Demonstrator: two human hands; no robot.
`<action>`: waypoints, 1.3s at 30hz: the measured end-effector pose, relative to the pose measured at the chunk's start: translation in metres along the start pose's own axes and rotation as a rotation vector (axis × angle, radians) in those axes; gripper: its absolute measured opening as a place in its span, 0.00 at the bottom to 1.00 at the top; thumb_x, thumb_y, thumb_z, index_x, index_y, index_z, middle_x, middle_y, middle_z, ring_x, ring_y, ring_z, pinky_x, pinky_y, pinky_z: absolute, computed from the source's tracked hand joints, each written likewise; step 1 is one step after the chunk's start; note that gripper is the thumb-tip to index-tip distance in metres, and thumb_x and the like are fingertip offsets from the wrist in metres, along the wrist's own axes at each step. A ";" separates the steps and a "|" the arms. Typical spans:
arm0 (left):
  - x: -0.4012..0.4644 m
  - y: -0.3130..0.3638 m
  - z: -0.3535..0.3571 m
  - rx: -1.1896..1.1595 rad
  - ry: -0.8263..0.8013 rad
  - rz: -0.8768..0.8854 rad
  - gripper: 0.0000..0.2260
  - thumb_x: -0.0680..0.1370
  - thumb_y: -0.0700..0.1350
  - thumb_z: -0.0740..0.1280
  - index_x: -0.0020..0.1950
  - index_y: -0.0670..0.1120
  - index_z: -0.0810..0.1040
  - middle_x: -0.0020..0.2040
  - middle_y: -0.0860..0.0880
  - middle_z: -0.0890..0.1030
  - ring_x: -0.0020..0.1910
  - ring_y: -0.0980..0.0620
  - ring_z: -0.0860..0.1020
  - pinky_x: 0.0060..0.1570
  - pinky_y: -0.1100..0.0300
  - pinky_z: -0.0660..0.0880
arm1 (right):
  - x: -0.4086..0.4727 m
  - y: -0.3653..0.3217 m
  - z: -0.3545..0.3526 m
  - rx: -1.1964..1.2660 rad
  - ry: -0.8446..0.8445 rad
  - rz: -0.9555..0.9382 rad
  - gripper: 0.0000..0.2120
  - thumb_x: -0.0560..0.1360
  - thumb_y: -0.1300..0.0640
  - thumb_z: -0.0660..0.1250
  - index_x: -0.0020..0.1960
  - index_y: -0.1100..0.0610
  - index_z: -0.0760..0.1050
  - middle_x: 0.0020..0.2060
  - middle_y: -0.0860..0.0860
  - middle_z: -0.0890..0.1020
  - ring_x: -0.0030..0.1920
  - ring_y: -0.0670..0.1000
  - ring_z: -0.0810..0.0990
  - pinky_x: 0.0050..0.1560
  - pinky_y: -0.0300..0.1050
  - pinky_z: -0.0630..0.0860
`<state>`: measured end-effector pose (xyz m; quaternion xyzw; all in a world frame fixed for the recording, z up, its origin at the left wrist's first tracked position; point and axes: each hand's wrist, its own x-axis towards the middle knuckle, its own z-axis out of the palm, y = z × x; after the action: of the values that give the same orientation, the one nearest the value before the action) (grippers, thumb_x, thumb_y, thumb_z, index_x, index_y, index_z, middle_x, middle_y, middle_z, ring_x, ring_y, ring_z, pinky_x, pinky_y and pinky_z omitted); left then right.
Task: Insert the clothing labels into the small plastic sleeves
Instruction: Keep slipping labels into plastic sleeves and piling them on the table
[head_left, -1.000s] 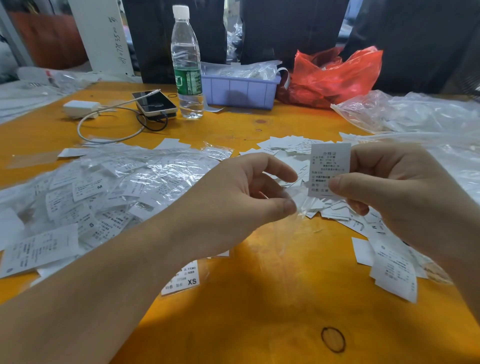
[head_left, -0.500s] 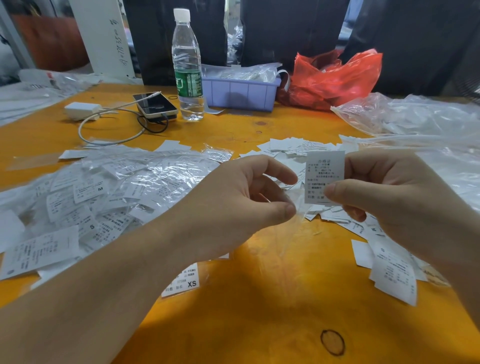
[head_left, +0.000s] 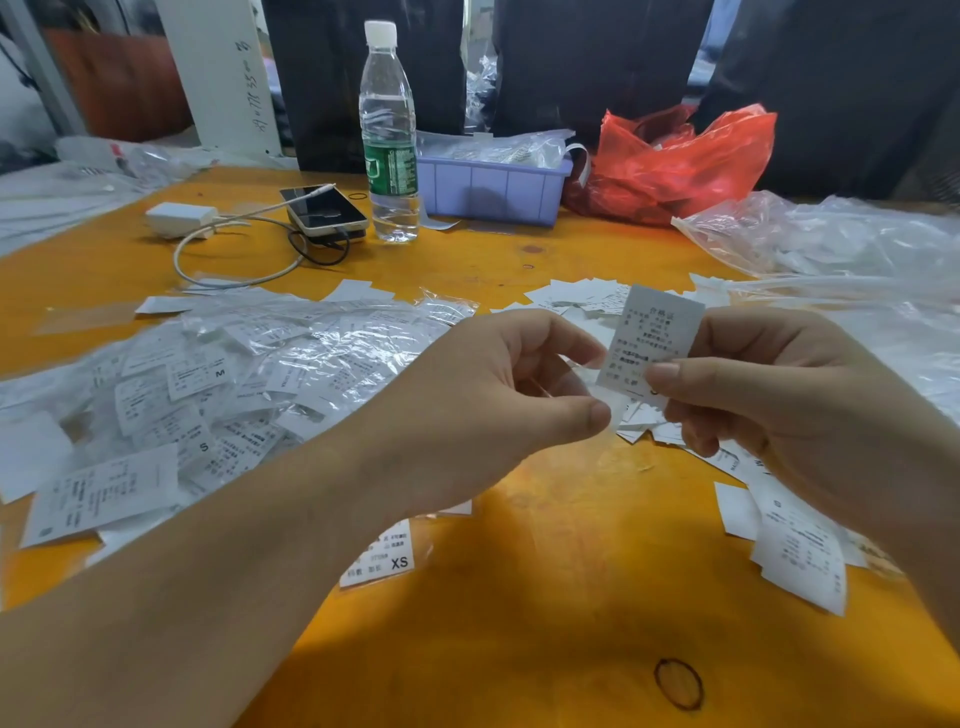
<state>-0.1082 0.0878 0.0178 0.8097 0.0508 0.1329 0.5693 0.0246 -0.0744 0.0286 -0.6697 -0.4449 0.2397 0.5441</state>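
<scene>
far left of the counter (head_left: 467, 649): heap of finished sleeves (head_left: 208, 374), labels already inside, size marks m and s readable. one sleeved label marked xs (head_left: 382, 558) lies just under the left forearm.

left hand (head_left: 498, 400): thumb and forefinger curled toward each other as if pinching the mouth of a clear sleeve (head_left: 615, 410). film hardly shows against the white paper behind; only a faint sheen at the fingertips. grasp on it is a judgement, not a clean observation.

right hand (head_left: 769, 400): pinches one printed label (head_left: 652, 343) between thumb and fingers, held upright above the counter, lower edge right at the left thumb tip. other fingers loosely curled beneath.

step in hand, judged: feeding label into sleeve mouth. to do it well: keep the mouth spread by the left pinch, lead with one lower corner of the label, not the full edge, hold the paper flat so it does not buckle, slide straight down, then let the left fingers ease off as it seats.

further right: loose unsleeved labels (head_left: 800, 551) scattered under and beyond the right hand.

not resolved: whether the label's lower edge is already inside the film or only touching it; sleeve outline and length; small print on the label, illegible; right wrist cut off at the frame edge.
</scene>
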 end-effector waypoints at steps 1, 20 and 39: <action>0.000 0.000 0.000 0.005 -0.004 -0.001 0.11 0.73 0.41 0.75 0.51 0.52 0.78 0.42 0.52 0.84 0.43 0.49 0.82 0.50 0.52 0.79 | 0.000 0.000 0.000 0.003 -0.001 0.003 0.14 0.61 0.56 0.79 0.46 0.55 0.85 0.42 0.67 0.80 0.30 0.52 0.73 0.29 0.40 0.75; 0.000 -0.002 0.001 0.018 -0.118 0.018 0.07 0.72 0.51 0.67 0.45 0.51 0.83 0.38 0.55 0.83 0.35 0.61 0.78 0.35 0.69 0.73 | -0.003 -0.002 0.002 -0.016 -0.070 -0.004 0.19 0.60 0.51 0.76 0.42 0.65 0.82 0.46 0.56 0.86 0.29 0.51 0.69 0.28 0.40 0.71; 0.001 -0.002 0.003 -0.032 0.090 0.021 0.06 0.78 0.46 0.67 0.46 0.49 0.84 0.37 0.55 0.83 0.33 0.60 0.77 0.33 0.67 0.74 | -0.002 0.007 0.020 0.083 -0.112 0.126 0.12 0.62 0.49 0.78 0.38 0.57 0.84 0.30 0.54 0.76 0.28 0.47 0.71 0.30 0.40 0.70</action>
<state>-0.1067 0.0860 0.0155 0.7941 0.0657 0.1758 0.5781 0.0095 -0.0661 0.0160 -0.6589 -0.4215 0.3288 0.5293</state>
